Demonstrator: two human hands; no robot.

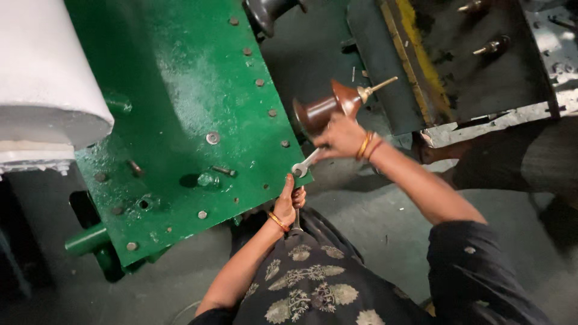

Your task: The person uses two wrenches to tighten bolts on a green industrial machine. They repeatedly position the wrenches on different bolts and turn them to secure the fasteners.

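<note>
Two hands work at the lower right edge of a green painted steel machine plate (180, 102) studded with bolts. The right hand (340, 137) is clenched around a reddish-brown metal oil can with a thin brass spout (331, 107), held in the air just above the plate's edge, spout pointing up and to the right. A silver open-ended spanner (305, 164) also runs out from under this hand, its jaw touching the plate's edge. The left hand (288, 204) grips a dark tool handle (297, 224) just below that corner; what kind of tool cannot be told. The can looks rigid, fairly light and probably oily, so slippery; its waist is the safest hold, away from the slender, bendable spout.
</note>
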